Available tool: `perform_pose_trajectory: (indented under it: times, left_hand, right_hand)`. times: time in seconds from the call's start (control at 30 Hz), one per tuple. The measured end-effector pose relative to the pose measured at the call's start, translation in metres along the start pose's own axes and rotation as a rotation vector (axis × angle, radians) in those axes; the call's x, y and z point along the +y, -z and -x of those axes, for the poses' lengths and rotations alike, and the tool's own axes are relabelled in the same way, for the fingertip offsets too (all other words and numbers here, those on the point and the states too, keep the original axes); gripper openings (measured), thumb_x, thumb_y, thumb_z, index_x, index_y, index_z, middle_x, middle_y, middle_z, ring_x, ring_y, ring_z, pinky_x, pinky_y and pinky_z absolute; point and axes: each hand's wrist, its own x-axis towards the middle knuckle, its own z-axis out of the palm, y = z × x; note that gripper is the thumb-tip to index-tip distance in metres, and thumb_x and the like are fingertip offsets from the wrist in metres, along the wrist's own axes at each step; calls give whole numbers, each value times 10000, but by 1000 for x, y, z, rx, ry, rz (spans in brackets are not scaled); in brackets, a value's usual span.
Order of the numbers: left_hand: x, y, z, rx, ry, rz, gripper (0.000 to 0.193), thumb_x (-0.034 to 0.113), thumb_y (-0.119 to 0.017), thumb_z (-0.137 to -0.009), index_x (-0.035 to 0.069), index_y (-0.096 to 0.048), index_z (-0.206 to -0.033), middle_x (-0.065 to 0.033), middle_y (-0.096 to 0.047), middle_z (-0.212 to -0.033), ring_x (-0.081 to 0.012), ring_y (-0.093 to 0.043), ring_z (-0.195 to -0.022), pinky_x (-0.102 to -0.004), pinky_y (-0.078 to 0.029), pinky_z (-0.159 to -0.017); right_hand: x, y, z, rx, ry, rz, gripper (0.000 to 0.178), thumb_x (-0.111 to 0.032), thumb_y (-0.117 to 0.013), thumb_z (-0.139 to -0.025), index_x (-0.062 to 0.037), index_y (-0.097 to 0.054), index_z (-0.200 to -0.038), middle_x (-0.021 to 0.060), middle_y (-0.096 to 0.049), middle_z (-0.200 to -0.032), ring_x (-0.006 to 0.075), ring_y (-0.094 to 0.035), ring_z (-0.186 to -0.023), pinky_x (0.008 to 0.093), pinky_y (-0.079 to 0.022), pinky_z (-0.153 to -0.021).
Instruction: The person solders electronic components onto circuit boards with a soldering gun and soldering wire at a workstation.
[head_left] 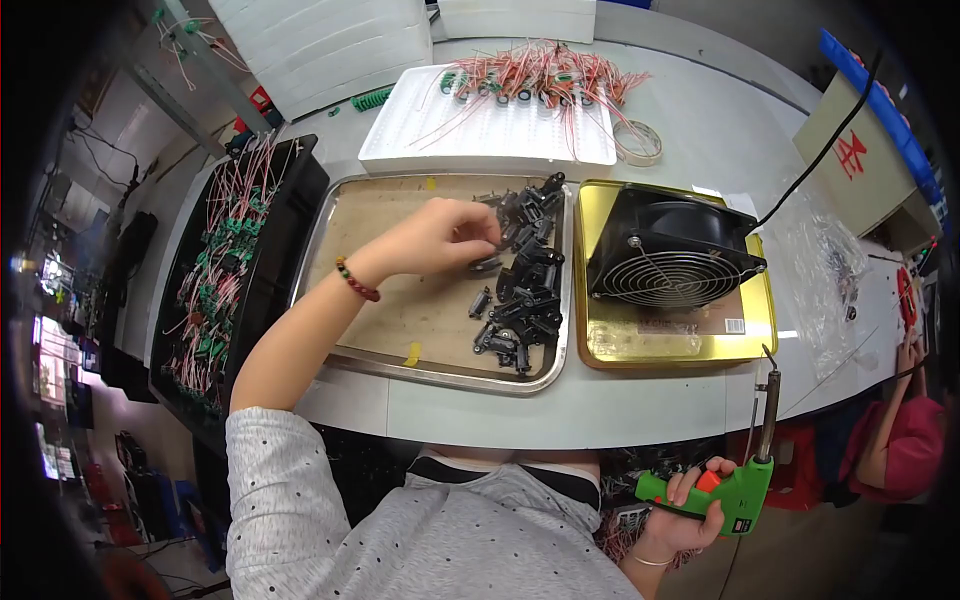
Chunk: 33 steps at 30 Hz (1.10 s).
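Observation:
My left hand (450, 236) reaches over a metal-rimmed tray (375, 310), at the near side of a heap of small black plastic parts (530, 290). Its fingers and thumb curl together in a pinch; what sits between the tips is too small to make out. One black part lies right below the thumb. A loose black part (480, 302) rests a little apart from the heap. My right hand (685, 510) is wrapped round the handle of a green soldering gun (748, 495) with an orange-red trigger. The gun's metal tip points up, near the table's front edge.
A black fan (675, 245) stands on a gold tin lid (600, 345) right of the tray. Behind, a white foam tray (400, 125) holds wired coils. Left is a black bin (295, 190) of wired green boards. Another person's arm (885, 425) shows at far right.

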Motion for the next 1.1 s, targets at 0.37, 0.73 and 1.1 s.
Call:
perform_pose_trajectory:
  times: [0.37,0.73,1.1]
  left_hand:
    - [3,-32,19,374,11,-61,235,149,-679,-698,21,-539,-836,-57,-533,-764,-117,-517,-676,-223,-448,-592]
    - [-5,-41,21,344,-8,-182,264,142,-682,-678,32,-523,-857,-83,-517,-834,-184,-525,-665,-280,-453,-633]
    - [0,-46,18,531,128,224,193,57,-650,-683,-5,-635,-865,-35,-607,-732,-64,-516,-588,-194,-439,-566]
  right_hand:
    - [-5,-11,-16,-1,-40,41,453,-201,-532,-720,21,-371,-1081,101,-420,-990,115,-391,-492,230,-332,-446]
    - [-4,-10,-16,-2,-43,47,451,-189,-523,-716,23,-371,-1085,103,-422,-998,115,-394,-500,234,-334,-451]
    - [-4,1,-15,62,-2,47,468,-198,-519,-688,44,-398,-1070,140,-435,-1008,149,-433,-489,272,-352,-447]
